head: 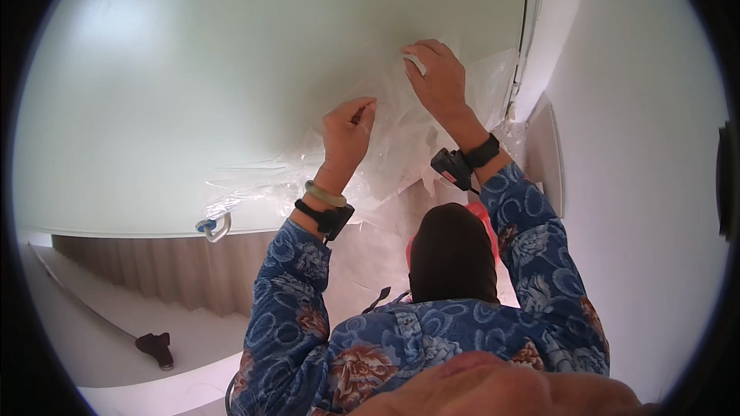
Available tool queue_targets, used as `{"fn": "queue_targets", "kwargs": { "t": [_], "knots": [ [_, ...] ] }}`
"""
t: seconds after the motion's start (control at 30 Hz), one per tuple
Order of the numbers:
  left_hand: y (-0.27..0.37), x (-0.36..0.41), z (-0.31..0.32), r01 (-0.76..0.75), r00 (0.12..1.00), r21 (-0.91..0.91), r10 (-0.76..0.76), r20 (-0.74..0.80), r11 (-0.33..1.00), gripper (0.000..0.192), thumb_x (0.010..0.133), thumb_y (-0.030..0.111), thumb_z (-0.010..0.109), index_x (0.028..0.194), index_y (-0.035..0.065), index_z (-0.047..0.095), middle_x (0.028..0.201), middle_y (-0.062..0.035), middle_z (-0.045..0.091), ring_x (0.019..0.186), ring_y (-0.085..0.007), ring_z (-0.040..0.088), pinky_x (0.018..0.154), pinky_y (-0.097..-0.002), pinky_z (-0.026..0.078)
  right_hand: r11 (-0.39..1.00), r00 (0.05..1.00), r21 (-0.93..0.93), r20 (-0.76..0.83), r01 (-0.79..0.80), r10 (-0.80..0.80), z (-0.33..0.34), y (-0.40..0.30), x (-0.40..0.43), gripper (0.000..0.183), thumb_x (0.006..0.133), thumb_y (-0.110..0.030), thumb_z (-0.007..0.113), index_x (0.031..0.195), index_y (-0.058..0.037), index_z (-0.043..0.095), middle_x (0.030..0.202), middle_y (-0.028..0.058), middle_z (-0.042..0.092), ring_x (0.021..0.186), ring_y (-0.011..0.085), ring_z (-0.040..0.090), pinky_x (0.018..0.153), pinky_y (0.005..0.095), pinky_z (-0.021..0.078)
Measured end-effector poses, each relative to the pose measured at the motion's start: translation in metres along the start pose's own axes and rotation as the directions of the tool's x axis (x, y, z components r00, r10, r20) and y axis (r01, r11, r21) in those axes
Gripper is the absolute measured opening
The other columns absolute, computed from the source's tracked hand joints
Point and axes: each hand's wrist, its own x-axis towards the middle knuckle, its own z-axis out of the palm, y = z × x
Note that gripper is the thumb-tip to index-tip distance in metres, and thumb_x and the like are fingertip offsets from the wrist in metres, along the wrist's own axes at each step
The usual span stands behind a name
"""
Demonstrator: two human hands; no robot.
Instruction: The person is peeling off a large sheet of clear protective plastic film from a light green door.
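Observation:
Clear plastic film [404, 144] hangs crumpled along the lower right part of a large pale, smooth panel [202, 69]. My left hand [350, 127] is at the film's upper edge, its thumb and forefinger pinched together; what lies between the fingertips is too thin to make out. Higher and further right, my right hand [436, 72] is before the panel with its fingers curled and thumb close to them, a gap showing between. Whether it grips any film cannot be told. The film stretches left to a metal handle [219, 228] with a blue part at the panel's lower edge.
A white wall [642, 156] stands close on the right, beside the panel's frame [543, 29]. A small board [546, 156] leans there. At the lower left are brown pleated material [156, 266] and a dark object [155, 349] at the end of a long strip.

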Motion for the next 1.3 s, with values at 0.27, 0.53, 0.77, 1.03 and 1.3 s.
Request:
{"fn": "queue_targets", "kwargs": {
  "t": [0.27,0.53,0.77,1.03,1.3],
  "knots": [
    [0.02,0.012,0.004,-0.564,0.758,0.642,0.634,0.153,0.52,0.027,0.067,0.011,0.07,0.093,0.0061,0.063,0.091,-0.005,0.056,0.084,-0.0257,0.054,0.066,-0.0344,0.047,0.925,0.971,-0.306,-0.007,0.226,-0.24,0.01,0.033,-0.015,0.021,0.069,-0.013,0.067,0.089,-0.0135,0.06,0.087,0.0007,0.056,0.083,0.0202,0.056,0.068,0.0345,0.0461],
    [0.008,0.041,-0.002,-0.595,0.664,0.773,0.677,0.317,0.221,0.011,0.065,0.013,0.059,0.073,0.0076,0.055,0.08,-0.0035,0.049,0.079,-0.021,0.049,0.06,-0.0323,0.044,0.887,0.913,-0.249,-0.028,0.388,-0.407,0.008,0.032,-0.006,0.017,0.069,-0.012,0.067,0.084,-0.0129,0.059,0.084,0.0008,0.057,0.081,0.0186,0.056,0.067,0.0314,0.0446],
    [0.014,0.04,0.009,-0.582,0.704,0.777,0.627,0.333,0.241,0.007,0.066,0.01,0.057,0.071,0.0057,0.054,0.082,-0.0071,0.049,0.08,-0.0226,0.05,0.059,-0.0323,0.046,0.854,0.88,-0.276,-0.05,0.442,-0.472,0.01,0.031,-0.004,0.014,0.071,-0.012,0.064,0.084,-0.0115,0.059,0.086,0.0009,0.057,0.083,0.0185,0.055,0.07,0.0326,0.042],
    [0.011,0.026,0.014,-0.506,0.803,0.767,0.541,0.251,0.395,0.012,0.069,0.005,0.053,0.081,0.0045,0.056,0.086,-0.0091,0.051,0.084,-0.0263,0.051,0.067,-0.0352,0.046,0.854,0.895,-0.282,0.05,0.438,-0.443,0.013,0.03,-0.012,0.014,0.072,-0.011,0.064,0.085,-0.0101,0.06,0.087,0.0025,0.057,0.084,0.0211,0.054,0.07,0.0343,0.0421],
    [0.01,0.015,0.002,-0.459,0.792,0.708,0.608,0.053,0.536,0.021,0.068,0.009,0.068,0.088,0.0083,0.059,0.095,-0.0077,0.056,0.085,-0.0272,0.053,0.069,-0.0364,0.045,0.83,0.851,-0.218,0.012,0.514,-0.524,0.01,0.009,-0.008,0.024,0.069,-0.012,0.063,0.093,-0.0154,0.062,0.088,0.0008,0.057,0.085,0.0181,0.054,0.069,0.032,0.0423]
  ]
}}
